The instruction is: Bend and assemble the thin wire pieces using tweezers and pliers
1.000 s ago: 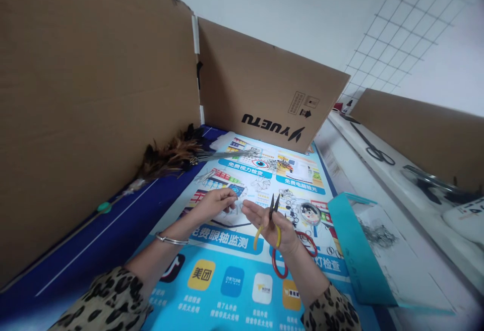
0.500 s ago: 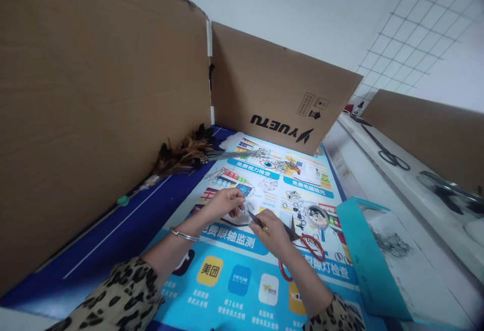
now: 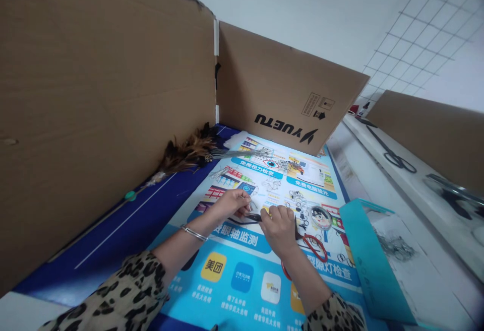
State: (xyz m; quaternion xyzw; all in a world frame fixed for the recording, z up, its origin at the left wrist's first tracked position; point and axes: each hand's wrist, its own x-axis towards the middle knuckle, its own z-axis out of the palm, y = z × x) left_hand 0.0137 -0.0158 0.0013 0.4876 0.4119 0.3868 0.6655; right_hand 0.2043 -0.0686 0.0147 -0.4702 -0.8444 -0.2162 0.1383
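Observation:
My left hand (image 3: 231,205) is pinched closed on a small metal wire piece (image 3: 250,204) just above the printed blue poster (image 3: 242,275). My right hand (image 3: 279,227) is closed round small pliers (image 3: 254,216) with yellow handles; the dark jaws point left toward the piece in my left fingers. The two hands are almost touching over the middle of the poster. A silver bracelet sits on my left wrist.
Loose metal rings and clasps (image 3: 298,205) lie on the poster beyond my hands, with a round cartoon badge (image 3: 321,216) and red-handled scissors (image 3: 312,248) to the right. A teal paper bag (image 3: 372,260) lies at right. A feather duster (image 3: 187,152) rests against cardboard walls (image 3: 94,99).
My right hand turned the pliers from upright to pointing left and brought the jaws to the piece in my left fingers. The camera view shifted slightly.

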